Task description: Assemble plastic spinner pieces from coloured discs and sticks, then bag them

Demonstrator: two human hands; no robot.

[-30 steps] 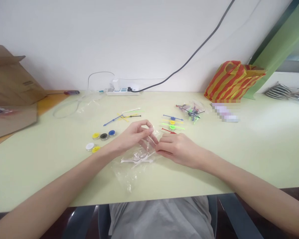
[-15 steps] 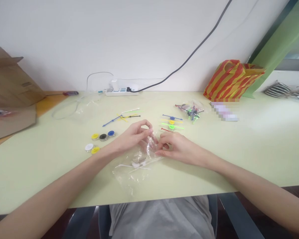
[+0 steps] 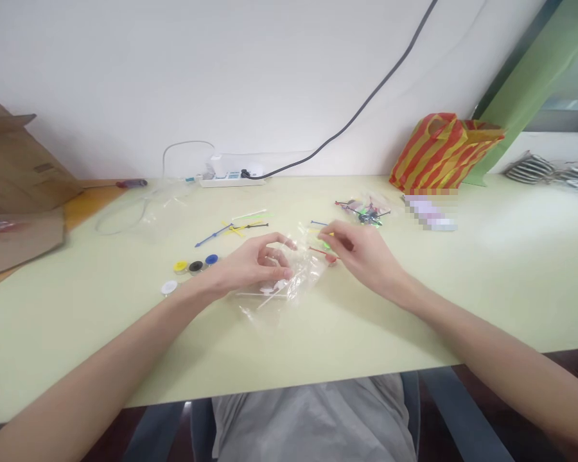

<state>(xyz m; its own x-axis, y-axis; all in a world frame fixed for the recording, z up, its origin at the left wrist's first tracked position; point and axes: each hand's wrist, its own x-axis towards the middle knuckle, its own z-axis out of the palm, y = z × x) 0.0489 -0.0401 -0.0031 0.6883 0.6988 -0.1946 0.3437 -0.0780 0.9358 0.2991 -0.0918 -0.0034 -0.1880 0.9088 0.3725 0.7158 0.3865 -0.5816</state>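
Observation:
A clear plastic bag (image 3: pixel 302 277) with white sticks and small white round parts (image 3: pixel 274 287) in it lies between my hands. My left hand (image 3: pixel 255 262) is at the bag's left side, thumb and index finger apart, its other fingers loosely curled. At the bag's upper right edge, my right hand (image 3: pixel 363 250) is pinched together on the plastic film. Beneath and beside the right fingers lie a red stick with a red round part (image 3: pixel 331 258) and a blue stick (image 3: pixel 322 222). Yellow and green pieces there are partly covered.
Yellow (image 3: pixel 180 265), black (image 3: pixel 195 267), blue (image 3: pixel 212 259) and white (image 3: pixel 169 287) discs sit at left. Coloured sticks (image 3: pixel 234 228) lie behind them. A bag of coloured parts (image 3: pixel 366 212) and a striped bag (image 3: pixel 443 154) stand back right; a power strip (image 3: pixel 234 179) lies by the wall.
My right hand has moved up and away with the bag's edge. My left thumb and index finger have parted. The bag and its white parts have shifted away from the table's front edge.

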